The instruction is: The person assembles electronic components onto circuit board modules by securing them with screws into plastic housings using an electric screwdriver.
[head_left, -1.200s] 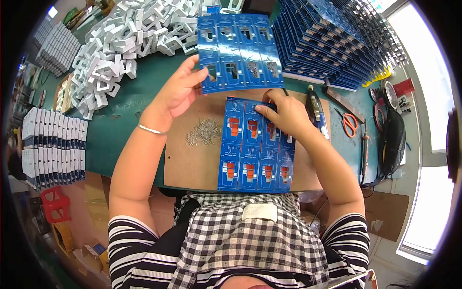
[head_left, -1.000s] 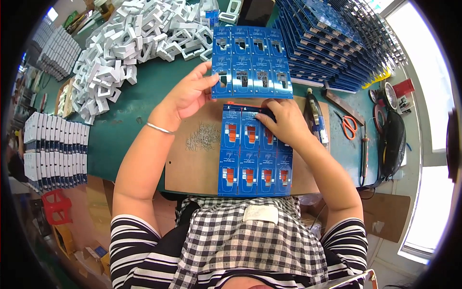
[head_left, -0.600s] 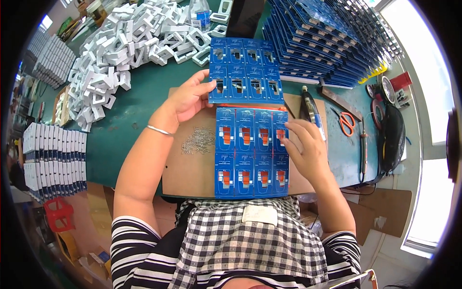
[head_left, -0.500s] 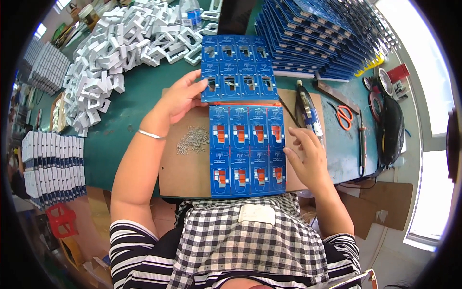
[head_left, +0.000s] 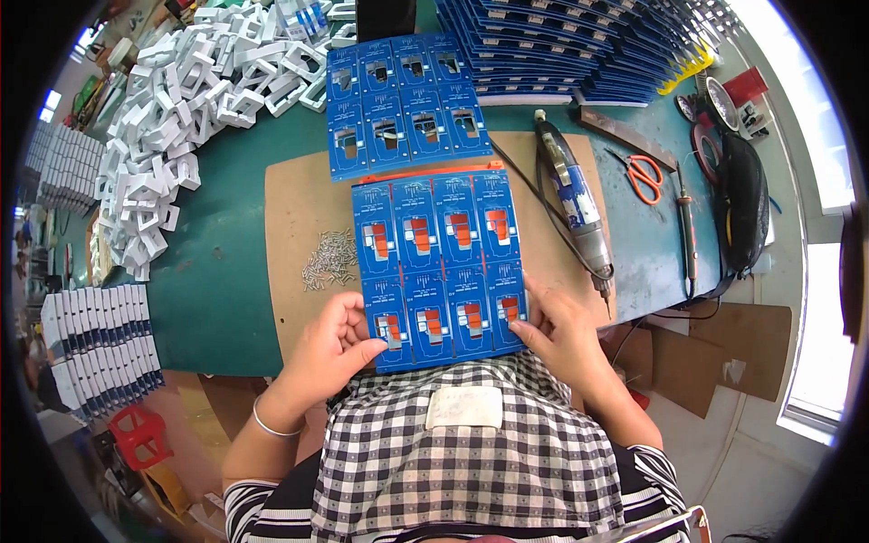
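Observation:
A blue circuit-board panel [head_left: 436, 237] with rectangular cut-outs lies in front of me, orange showing through its openings. My left hand [head_left: 337, 342] grips its lower left edge, thumb on top and fingers curled at the side. At the lower right edge my right hand [head_left: 559, 333] holds the same panel, its thumb over the face. Just beyond lies a second blue panel [head_left: 405, 109], dark gaps in its cut-outs. An orange strip [head_left: 434, 172] shows between the two. Left of the near panel, small metal screws [head_left: 329, 260] lie heaped on a brown board [head_left: 288, 217].
White plastic frames [head_left: 195, 109] are piled at the far left, and blue panels [head_left: 543, 54] are stacked at the far right. An electric screwdriver [head_left: 579, 204] with its cable, orange-handled scissors [head_left: 644, 178] and a soldering iron [head_left: 687, 226] lie right. Stacked white-and-blue units [head_left: 101, 344] stand left.
My left hand has come off the far panel down to the near panel's lower left edge. My right hand has closed on its lower right edge. The near panel now sits slightly tilted.

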`<state>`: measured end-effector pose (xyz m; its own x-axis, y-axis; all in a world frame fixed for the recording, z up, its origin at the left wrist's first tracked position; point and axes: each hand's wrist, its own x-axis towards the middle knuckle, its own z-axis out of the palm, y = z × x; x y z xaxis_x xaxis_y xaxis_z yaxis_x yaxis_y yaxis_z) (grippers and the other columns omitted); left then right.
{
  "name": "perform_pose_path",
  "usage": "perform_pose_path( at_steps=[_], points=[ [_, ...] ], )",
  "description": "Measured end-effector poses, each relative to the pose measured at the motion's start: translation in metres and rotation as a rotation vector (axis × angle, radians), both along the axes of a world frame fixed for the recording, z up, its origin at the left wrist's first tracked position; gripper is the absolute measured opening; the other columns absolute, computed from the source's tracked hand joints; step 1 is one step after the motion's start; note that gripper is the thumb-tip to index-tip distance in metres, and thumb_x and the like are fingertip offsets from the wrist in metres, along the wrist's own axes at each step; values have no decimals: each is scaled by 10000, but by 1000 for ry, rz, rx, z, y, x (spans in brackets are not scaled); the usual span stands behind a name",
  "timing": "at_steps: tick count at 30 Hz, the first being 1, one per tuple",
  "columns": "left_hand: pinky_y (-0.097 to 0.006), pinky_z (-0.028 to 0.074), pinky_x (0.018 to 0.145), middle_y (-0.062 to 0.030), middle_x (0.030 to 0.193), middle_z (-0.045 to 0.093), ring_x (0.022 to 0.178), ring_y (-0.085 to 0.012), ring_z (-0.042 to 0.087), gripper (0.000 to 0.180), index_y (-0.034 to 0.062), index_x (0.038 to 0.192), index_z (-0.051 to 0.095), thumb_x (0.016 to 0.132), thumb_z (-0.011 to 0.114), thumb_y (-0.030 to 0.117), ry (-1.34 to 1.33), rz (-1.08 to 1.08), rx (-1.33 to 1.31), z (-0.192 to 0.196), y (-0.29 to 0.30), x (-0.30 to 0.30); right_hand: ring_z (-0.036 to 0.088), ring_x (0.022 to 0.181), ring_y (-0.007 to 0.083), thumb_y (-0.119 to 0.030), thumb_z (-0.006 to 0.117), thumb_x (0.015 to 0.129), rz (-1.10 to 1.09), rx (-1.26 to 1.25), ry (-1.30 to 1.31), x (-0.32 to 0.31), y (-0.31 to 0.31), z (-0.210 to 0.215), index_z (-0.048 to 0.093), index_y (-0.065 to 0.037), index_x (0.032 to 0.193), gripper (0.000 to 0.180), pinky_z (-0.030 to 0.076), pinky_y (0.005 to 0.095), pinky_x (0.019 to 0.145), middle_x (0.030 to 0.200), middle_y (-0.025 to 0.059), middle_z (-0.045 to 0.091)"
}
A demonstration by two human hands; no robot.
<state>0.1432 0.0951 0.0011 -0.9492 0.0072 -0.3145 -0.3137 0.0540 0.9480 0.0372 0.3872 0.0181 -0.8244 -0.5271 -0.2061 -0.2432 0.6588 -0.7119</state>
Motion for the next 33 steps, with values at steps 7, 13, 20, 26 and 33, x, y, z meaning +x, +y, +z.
perform_pose_path(
  at_steps=[7,13,20,26,33],
  points=[
    [-213,465,647,-23,864,581,704,-58,542,431,-7,1237,462,865,670,57,49,80,47,-8,3,-3,531,613,234,-115,710,822,-42,-70,25,0,-6,1,478,-7,1361,597,446,355,578,714,102,519],
    [-218,467,632,-21,831,577,681,-64,544,401,-12,1212,491,854,666,35,55,65,-79,-5,6,-7,531,655,254,-123,693,831,-55,-35,49,-1,-4,-6,466,-7,1375,601,444,368,613,735,113,516],
    [-227,469,626,-24,798,573,669,-72,546,407,-12,1211,501,845,674,39,22,85,-154,1,10,-10,541,668,267,-153,685,843,-49,-9,61,-3,-5,-8,457,-19,1388,606,446,375,618,745,121,529],
    [-217,465,617,-42,805,563,663,-75,545,598,-7,1368,417,838,688,48,-11,188,-167,5,13,-9,576,714,294,-178,687,848,-48,67,96,-4,-7,-8,437,-52,1411,629,472,388,653,761,127,553],
    [-242,479,630,-83,941,564,670,-108,545,753,30,1406,393,762,775,108,34,83,-344,7,10,0,540,736,216,-59,765,747,39,-53,143,-3,1,-1,470,-71,1391,708,488,325,662,934,98,529]
  ],
)
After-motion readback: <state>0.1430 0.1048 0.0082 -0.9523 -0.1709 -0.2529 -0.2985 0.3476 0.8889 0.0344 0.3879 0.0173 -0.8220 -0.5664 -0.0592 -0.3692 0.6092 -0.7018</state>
